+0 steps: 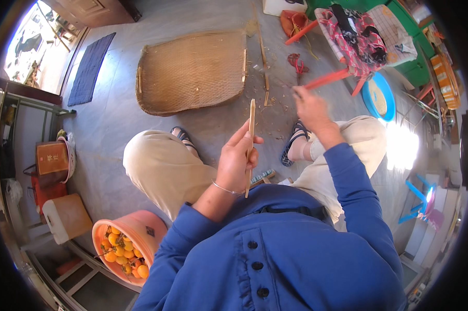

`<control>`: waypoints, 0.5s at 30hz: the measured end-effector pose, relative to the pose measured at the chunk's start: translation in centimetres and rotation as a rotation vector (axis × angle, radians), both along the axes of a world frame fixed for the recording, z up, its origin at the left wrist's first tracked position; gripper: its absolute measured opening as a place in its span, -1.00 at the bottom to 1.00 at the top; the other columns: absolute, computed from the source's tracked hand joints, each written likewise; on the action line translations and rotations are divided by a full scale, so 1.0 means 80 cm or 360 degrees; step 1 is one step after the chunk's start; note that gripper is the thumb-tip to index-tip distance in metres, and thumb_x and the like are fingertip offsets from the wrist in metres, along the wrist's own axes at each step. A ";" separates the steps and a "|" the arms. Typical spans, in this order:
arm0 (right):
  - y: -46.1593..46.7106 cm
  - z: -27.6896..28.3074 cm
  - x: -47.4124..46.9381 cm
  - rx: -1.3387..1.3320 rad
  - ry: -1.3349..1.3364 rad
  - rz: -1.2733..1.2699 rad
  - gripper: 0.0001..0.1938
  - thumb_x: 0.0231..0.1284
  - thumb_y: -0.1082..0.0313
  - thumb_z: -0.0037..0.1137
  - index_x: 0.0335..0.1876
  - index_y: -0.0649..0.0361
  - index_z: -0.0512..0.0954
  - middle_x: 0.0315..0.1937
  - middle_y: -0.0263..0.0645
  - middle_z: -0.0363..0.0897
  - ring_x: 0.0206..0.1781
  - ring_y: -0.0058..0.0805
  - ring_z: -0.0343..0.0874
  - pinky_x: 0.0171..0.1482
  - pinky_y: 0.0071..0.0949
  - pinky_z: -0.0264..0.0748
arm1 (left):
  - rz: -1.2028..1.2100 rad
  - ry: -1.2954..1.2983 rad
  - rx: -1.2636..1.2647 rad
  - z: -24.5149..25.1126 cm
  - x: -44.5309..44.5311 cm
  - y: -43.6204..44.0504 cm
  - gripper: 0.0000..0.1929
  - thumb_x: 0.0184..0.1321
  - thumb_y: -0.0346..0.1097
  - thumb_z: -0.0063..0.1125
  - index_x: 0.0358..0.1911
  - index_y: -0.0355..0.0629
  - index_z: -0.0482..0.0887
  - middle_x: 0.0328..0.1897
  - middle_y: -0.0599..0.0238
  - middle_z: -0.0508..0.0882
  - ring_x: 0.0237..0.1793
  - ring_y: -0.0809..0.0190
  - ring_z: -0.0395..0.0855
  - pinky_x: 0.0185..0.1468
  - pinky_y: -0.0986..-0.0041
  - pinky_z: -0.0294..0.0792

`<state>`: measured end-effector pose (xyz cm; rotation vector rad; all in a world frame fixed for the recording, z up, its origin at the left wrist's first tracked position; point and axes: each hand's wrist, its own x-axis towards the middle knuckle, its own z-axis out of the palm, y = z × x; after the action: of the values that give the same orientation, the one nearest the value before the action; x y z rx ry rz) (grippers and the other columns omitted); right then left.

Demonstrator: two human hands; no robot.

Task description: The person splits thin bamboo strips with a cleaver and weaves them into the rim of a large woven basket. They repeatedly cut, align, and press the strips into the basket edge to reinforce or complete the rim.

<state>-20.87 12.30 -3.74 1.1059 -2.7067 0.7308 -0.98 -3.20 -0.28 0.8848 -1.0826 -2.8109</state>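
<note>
My left hand (239,155) is closed around a narrow, pale strip of split wood or bamboo (251,128), held upright with its pointed end away from me. My right hand (313,110) is raised to the right, over my sandalled foot. Its fingers are curled around a thin, motion-blurred tool, whose kind I cannot tell. Beyond my hands a shallow woven basket tray (195,70) lies on the floor, with pale strips at both side edges. Right of it are a long wooden strip (262,50), a short offcut (266,98) and scattered shavings.
An orange bucket (156,229) of persimmon-like fruit stands at lower left. At upper right are a red-legged chair (329,77) bearing cloth and a blue basin (391,97). Red-handled cutters (299,67) lie on the floor. A dark mat (92,70) lies by the doorway.
</note>
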 end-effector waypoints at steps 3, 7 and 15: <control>0.001 0.034 -0.006 -0.0113 -0.0069 -0.0034 -0.84 0.27 0.35 0.04 -0.07 0.08 0.54 -0.26 -0.03 0.64 -0.22 0.04 0.61 -0.22 -0.09 0.52 | -0.0020 0.0049 0.0199 0.002 -0.002 -0.002 -0.53 0.45 -0.27 -0.17 0.40 -0.17 0.27 -0.14 0.26 0.61 -0.62 0.46 0.33 -0.60 0.65 0.19; 0.001 0.082 -0.035 -0.0089 0.0304 0.0149 -0.74 0.27 0.38 0.09 0.05 0.08 0.54 -0.26 -0.01 0.64 -0.19 0.06 0.63 -0.20 -0.16 0.52 | 0.0063 0.0085 0.0297 0.002 -0.005 -0.011 -0.60 0.44 -0.30 -0.12 0.31 -0.19 0.36 -0.16 0.29 0.65 -0.61 0.48 0.36 -0.59 0.69 0.23; 0.041 0.184 -0.098 0.0287 0.0422 -0.0046 -0.75 0.23 0.34 0.08 0.02 0.02 0.55 -0.26 -0.02 0.65 -0.18 0.04 0.62 -0.17 -0.13 0.52 | 0.0064 0.0199 0.0236 -0.012 0.003 -0.019 -0.78 0.46 -0.31 -0.13 0.01 -0.30 0.47 -0.26 0.29 0.61 -0.60 0.50 0.32 -0.62 0.67 0.13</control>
<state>-28.71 15.56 10.96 1.1089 -2.5920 0.3129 -0.75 -4.72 -1.22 0.7184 -0.8409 -2.8983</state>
